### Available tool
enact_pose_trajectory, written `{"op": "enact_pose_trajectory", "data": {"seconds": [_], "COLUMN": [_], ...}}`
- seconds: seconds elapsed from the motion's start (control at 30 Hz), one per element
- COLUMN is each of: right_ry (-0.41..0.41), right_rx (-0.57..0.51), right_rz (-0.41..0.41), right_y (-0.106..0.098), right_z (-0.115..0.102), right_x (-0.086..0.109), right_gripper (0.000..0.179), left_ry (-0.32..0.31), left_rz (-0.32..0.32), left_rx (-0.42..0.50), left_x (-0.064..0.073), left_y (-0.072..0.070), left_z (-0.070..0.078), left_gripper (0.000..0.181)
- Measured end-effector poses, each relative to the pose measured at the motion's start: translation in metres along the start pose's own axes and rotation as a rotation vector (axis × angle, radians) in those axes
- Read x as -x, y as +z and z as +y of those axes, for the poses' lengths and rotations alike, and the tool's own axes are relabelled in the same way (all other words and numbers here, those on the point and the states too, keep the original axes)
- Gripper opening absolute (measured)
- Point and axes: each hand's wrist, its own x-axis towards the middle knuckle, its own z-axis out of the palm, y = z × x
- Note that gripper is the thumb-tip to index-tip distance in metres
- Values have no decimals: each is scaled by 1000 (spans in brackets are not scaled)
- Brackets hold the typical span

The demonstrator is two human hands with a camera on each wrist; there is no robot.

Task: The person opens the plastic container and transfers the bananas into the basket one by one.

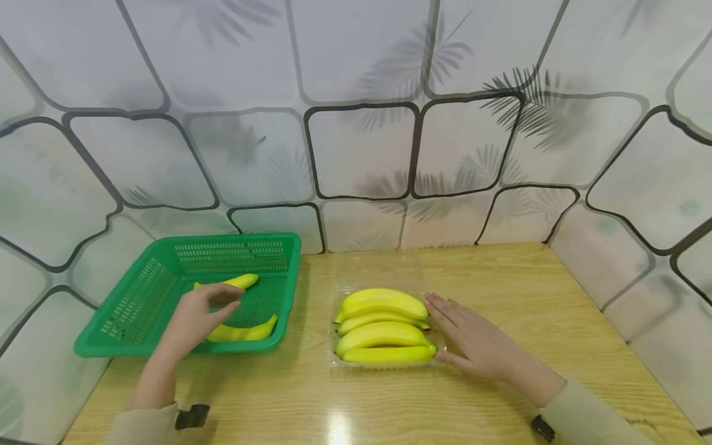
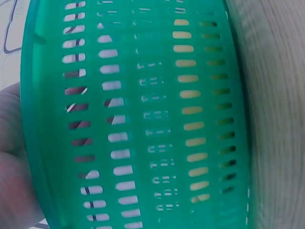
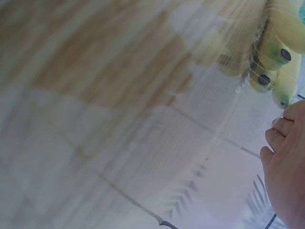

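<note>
My left hand (image 1: 194, 315) hovers over the green plastic basket (image 1: 293, 272), thumb and fingers curved apart with nothing between them. Below it in the basket lie two bananas, one banana (image 1: 246, 280) toward the back and another banana (image 1: 245, 332) near the front wall; the hand partly covers both. Several bananas (image 1: 384, 334) lie side by side in a clear plastic box (image 1: 384, 366). With straight fingers, my right hand (image 1: 484, 340) rests against the box's right side. In the right wrist view the hand (image 3: 288, 162) is beside the banana ends (image 3: 269, 57).
Behind the bananas the box's clear lid (image 1: 378, 266) stands open. Everything sits on a wooden table (image 1: 500, 272), with a patterned wall (image 1: 361, 148) at the back and sides. In the left wrist view the slotted basket wall (image 2: 143, 124) fills most of the frame.
</note>
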Motion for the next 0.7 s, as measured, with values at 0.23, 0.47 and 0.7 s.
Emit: {"op": "enact_pose_trajectory", "data": {"seconds": [0.23, 0.47, 0.7], "right_ry": [0, -4, 4], "right_rx": [1, 3, -8], "right_rz": [3, 2, -5], "right_y": [0, -1, -1], "right_z": [-1, -1, -1], "right_x": [-1, -1, -1], "right_gripper": [85, 85, 85], "left_ry": [30, 42, 78], "left_rz": [2, -17, -28], "left_rx": [20, 52, 74], "left_x": [-4, -9, -16], "left_y": [5, 11, 18], "left_z": [12, 26, 36], "left_gripper": [23, 24, 22]}}
